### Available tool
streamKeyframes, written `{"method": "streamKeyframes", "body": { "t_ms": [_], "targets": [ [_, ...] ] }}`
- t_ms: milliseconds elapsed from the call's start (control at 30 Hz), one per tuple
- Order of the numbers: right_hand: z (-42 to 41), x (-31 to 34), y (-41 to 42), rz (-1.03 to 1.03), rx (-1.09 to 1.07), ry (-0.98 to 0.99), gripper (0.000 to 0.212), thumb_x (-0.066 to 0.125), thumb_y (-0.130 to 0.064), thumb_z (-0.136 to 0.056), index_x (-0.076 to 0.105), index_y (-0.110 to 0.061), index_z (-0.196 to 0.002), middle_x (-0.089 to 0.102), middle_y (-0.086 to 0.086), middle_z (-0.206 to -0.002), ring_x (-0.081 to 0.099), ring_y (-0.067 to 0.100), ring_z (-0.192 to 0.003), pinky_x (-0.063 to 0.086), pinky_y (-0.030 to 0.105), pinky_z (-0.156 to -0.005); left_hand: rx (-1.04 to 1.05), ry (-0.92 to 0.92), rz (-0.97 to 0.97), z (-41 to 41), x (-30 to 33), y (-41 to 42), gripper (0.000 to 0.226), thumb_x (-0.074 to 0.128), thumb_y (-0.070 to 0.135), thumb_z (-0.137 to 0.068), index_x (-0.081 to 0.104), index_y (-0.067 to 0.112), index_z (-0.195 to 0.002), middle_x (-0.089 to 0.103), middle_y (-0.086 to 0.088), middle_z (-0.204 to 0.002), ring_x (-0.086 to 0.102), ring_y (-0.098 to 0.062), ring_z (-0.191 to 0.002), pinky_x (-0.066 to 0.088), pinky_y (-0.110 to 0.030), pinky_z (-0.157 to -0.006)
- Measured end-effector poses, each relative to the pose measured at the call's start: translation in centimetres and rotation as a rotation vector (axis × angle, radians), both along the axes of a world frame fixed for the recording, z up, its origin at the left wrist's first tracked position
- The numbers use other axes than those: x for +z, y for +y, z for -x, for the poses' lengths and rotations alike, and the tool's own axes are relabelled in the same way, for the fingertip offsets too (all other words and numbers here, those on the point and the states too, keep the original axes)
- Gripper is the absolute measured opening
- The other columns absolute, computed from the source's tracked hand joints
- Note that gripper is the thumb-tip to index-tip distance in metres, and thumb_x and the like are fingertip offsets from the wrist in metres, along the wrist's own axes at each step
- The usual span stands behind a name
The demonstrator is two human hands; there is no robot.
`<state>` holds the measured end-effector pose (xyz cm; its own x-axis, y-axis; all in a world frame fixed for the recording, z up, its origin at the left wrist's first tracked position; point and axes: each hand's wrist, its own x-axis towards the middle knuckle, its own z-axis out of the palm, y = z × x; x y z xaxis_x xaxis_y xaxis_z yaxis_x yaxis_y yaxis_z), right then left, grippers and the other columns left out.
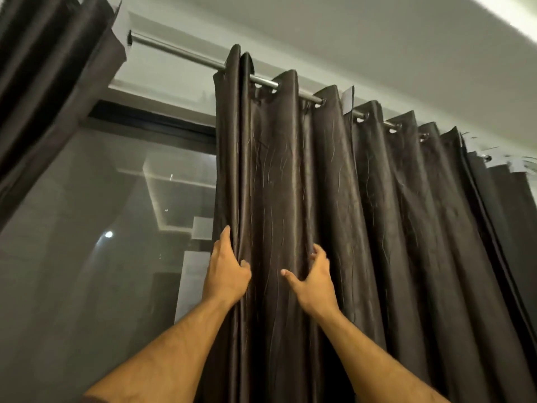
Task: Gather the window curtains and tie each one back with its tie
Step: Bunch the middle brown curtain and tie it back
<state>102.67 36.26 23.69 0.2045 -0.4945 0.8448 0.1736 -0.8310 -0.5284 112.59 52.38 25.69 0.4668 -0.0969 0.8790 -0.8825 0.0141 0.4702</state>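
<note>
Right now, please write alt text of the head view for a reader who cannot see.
Both hands gather a dark curtain hanging from a metal rod: the left hand grips its edge, the right hand pinches a fold. Window glass shows left.

- A dark brown curtain [334, 213] hangs in folds by its eyelets from a metal rod [180, 53], filling the middle and right of the head view.
- The left hand [228, 269] grips the curtain's leading edge, its fingers [225, 234] wrapped behind the fabric.
- The right hand [312, 279] pinches a fold just beside it, thumb spread toward the left hand.
- A second dark curtain [49, 91] hangs at the upper left.
- Between the two, the window glass [116, 213] shows reflections of a lit room.
</note>
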Motion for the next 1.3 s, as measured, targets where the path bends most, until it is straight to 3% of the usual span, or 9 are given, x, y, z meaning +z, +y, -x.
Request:
{"method": "streamKeyframes", "body": {
  "t_ms": [133, 233, 433, 600, 733, 800, 933, 1100, 1300],
  "targets": [
    [-1.0, 1.8, -0.2, -0.042, 0.027, 0.056, 0.11, 0.083, -0.039, -0.083, 0.008, -0.027, -0.162, 0.021, 0.002, -0.168, 0.039, 0.023, -0.147, 0.041, 0.039, -0.113, -0.071, -0.023, 0.02, 1.3, 3.3, -0.7, 0.093, 0.056, -0.003, -0.096, 0.004, 0.036, -0.163, 0.025, -0.003, -0.167, 0.042, -0.026, -0.144, 0.048, -0.042, -0.11],
    [-1.8, 3.8, 0.2, -0.057, 0.059, 0.071, 0.111, 0.083, -0.034, -0.084, 0.005, -0.024, -0.162, 0.022, 0.006, -0.167, 0.037, 0.025, -0.148, 0.039, 0.039, -0.115, -0.085, -0.103, 0.026, 1.1, 5.0, -0.7, 0.092, 0.051, -0.005, -0.097, 0.005, 0.041, -0.162, 0.034, 0.0, -0.158, 0.055, -0.014, -0.119, 0.061, -0.04, -0.089],
    [-2.0, 7.1, 0.5, -0.197, 0.082, 0.038, 0.103, 0.072, -0.004, -0.091, 0.001, -0.023, -0.163, 0.036, 0.012, -0.16, 0.048, 0.029, -0.139, 0.047, 0.044, -0.112, -0.063, -0.142, 0.044, -0.2, 7.3, -0.6, 0.089, 0.05, -0.004, -0.099, 0.01, 0.047, -0.16, 0.042, 0.013, -0.126, 0.064, -0.016, -0.086, 0.061, -0.03, -0.065],
    [-1.7, 8.0, 2.1, -0.175, 0.195, 0.057, 0.1, 0.07, -0.003, -0.092, 0.005, -0.025, -0.164, 0.056, 0.006, -0.137, 0.064, 0.011, -0.095, 0.056, 0.024, -0.073, -0.043, -0.161, 0.11, -0.7, 8.5, 0.3, 0.083, 0.048, -0.004, -0.098, 0.019, 0.044, -0.16, 0.05, -0.001, -0.139, 0.062, -0.013, -0.086, 0.058, -0.026, -0.065],
    [-2.6, 8.1, 5.4, 0.018, 0.237, 0.05, 0.08, 0.065, 0.006, -0.087, 0.032, -0.018, -0.156, 0.057, 0.002, -0.143, 0.057, 0.019, -0.13, 0.048, 0.028, -0.105, -0.063, -0.148, 0.123, -1.0, 8.8, 0.9, 0.084, 0.048, -0.001, -0.098, 0.013, 0.041, -0.162, 0.056, -0.008, -0.145, 0.064, -0.01, -0.073, 0.047, -0.012, -0.049],
    [-3.1, 8.3, 7.0, 0.112, 0.266, 0.064, 0.068, 0.064, 0.008, -0.085, 0.047, -0.019, -0.146, 0.064, -0.001, -0.132, 0.061, 0.018, -0.126, 0.049, 0.028, -0.104, -0.062, -0.119, 0.138, -0.8, 8.8, 1.9, 0.083, 0.049, 0.001, -0.097, 0.014, 0.038, -0.162, 0.063, -0.009, -0.134, 0.064, -0.006, -0.081, 0.052, -0.011, -0.063],
    [-4.0, 9.3, 9.9, 0.166, 0.283, 0.04, 0.057, 0.064, 0.007, -0.084, 0.055, -0.012, -0.137, 0.07, 0.007, -0.126, 0.066, 0.023, -0.118, 0.052, 0.04, -0.104, -0.055, -0.074, 0.178, -0.8, 8.4, 4.2, 0.067, 0.052, 0.004, -0.094, 0.038, 0.027, -0.155, 0.071, -0.001, -0.11, 0.068, -0.023, -0.104, 0.056, -0.039, -0.092],
    [-5.1, 9.6, 13.5, 0.195, 0.299, 0.058, 0.06, 0.062, 0.01, -0.085, 0.051, -0.01, -0.141, 0.066, 0.004, -0.126, 0.063, 0.018, -0.116, 0.05, 0.026, -0.097, 0.004, -0.063, 0.187, -1.8, 7.6, 6.9, 0.035, 0.055, 0.007, -0.094, 0.063, 0.018, -0.126, 0.075, -0.003, -0.09, 0.071, -0.026, -0.09, 0.056, -0.037, -0.078],
    [-6.3, 9.8, 18.1, 0.233, 0.346, 0.052, 0.061, 0.06, 0.012, -0.086, 0.05, -0.006, -0.143, 0.066, 0.014, -0.132, 0.061, 0.027, -0.125, 0.048, 0.041, -0.108, 0.046, -0.079, 0.215, -3.2, 7.4, 9.8, 0.013, 0.06, 0.009, -0.094, 0.071, 0.01, -0.088, 0.072, -0.004, -0.081, 0.069, -0.026, -0.082, 0.055, -0.038, -0.075]
  ]
}}
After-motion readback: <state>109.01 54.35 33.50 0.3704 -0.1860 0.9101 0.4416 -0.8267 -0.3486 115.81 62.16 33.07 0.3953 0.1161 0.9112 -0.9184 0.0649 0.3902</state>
